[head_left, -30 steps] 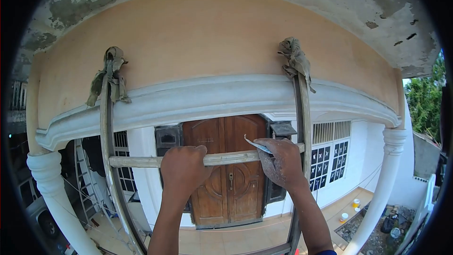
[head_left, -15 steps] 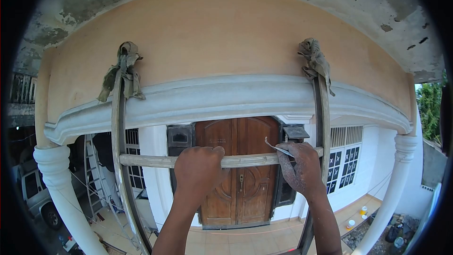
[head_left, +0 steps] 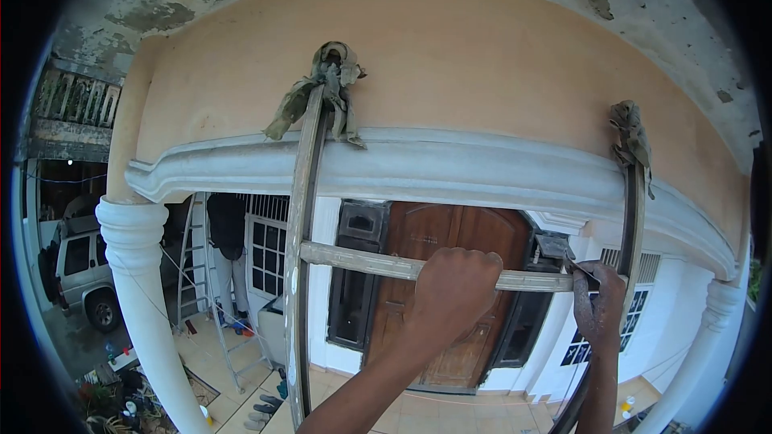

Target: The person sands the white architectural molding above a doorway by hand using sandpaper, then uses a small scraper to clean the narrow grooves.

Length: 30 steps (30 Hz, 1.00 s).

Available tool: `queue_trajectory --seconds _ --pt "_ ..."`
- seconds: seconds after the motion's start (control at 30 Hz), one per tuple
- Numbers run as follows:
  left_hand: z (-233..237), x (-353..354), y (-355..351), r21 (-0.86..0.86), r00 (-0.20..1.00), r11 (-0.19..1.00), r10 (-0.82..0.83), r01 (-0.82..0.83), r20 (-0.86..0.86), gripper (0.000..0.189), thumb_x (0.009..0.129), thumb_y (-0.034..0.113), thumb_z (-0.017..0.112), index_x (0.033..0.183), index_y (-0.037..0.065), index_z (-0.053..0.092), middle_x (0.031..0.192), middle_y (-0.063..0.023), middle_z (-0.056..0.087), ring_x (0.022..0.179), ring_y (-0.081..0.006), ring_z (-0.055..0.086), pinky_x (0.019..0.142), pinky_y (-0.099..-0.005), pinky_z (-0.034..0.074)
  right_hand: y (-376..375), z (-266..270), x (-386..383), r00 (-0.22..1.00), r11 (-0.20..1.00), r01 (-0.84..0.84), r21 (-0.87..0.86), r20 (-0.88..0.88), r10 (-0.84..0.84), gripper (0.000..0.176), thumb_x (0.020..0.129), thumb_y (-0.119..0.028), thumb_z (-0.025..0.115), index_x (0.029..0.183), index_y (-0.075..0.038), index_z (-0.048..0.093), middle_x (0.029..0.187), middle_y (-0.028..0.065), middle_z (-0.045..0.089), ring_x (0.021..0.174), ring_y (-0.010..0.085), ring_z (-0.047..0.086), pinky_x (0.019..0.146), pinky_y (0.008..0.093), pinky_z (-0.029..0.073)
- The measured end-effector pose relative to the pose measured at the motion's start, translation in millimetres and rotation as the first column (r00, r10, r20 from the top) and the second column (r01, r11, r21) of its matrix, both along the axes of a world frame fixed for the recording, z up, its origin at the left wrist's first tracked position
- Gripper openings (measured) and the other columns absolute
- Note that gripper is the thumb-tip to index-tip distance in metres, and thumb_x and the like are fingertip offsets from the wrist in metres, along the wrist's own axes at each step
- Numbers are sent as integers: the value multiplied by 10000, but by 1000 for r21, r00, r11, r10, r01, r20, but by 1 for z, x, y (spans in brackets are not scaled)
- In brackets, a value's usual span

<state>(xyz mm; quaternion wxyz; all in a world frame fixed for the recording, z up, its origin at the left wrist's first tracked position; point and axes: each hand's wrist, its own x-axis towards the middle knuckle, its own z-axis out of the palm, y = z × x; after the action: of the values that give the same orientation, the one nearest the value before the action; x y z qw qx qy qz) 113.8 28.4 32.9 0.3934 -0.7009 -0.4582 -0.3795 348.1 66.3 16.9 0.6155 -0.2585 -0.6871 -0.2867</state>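
A ladder [head_left: 302, 185] leans on the blue-white moulding [head_left: 474, 162] of an orange wall, with grey-green rags [head_left: 331, 84] tied round its rail tops. My left hand [head_left: 457, 289] is closed round the middle of the ladder's rung [head_left: 362, 261]. My right hand [head_left: 599, 299], dusty with pale powder, is at the rung's right end beside the right rail. It holds a thin flat tool [head_left: 585, 273], partly hidden by the fingers; whether it also grips the rung is unclear.
Below are a wooden double door [head_left: 462, 233], a white column [head_left: 149, 297] and a tiled floor [head_left: 458, 411]. A person [head_left: 228, 241] in a dark top stands beside another ladder [head_left: 193, 265]. A parked car [head_left: 84, 269] is at the left.
The view has swung left, so the ladder and both hands now appear farther right. More of the car and the other person shows. My left hand remains on the rung.
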Motion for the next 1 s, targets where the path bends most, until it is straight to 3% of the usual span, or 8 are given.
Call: queue_trajectory --seconds 0.23,0.53,0.87,0.9,1.0 --pt "1 -3 1 13 998 998 -64 64 1 81 646 106 691 695 65 641 593 -92 623 544 -237 636 546 -340 519 -1 1 -5 999 1000 -6 26 -42 8 90 773 38 625 856 5 636 813 157 652 738 321 608 676 373 469" --pt "2 -3 1 9 998 998 -55 55 -10 88 668 116 703 719 60 659 574 -90 618 512 -225 621 524 -332 509 0 1 -2 999 999 -21 -33 -39 19 109 769 50 619 868 7 631 812 154 650 730 304 604 659 358 469" --pt "1 -2 1 51 999 997 -50 51 -8 57 664 98 685 690 65 647 575 -96 622 523 -220 636 521 -328 512 4 -1 -3 998 1000 -27 17 -51 28 90 779 40 619 863 9 629 808 159 646 735 322 591 680 373 458" --pt "1 -3 3 61 998 996 -61 62 -11 50 664 94 678 686 64 644 574 -97 621 523 -221 636 517 -329 511 5 0 -3 1000 996 15 89 -22 -13 71 789 40 612 854 17 627 801 160 643 712 306 595 655 361 467" --pt "0 -4 4 65 997 995 -68 70 -21 44 669 88 666 685 61 636 573 -97 620 521 -224 635 513 -328 509 0 1 -7 998 998 -37 49 -40 39 58 796 44 606 848 27 623 783 161 636 684 277 605 621 334 480"
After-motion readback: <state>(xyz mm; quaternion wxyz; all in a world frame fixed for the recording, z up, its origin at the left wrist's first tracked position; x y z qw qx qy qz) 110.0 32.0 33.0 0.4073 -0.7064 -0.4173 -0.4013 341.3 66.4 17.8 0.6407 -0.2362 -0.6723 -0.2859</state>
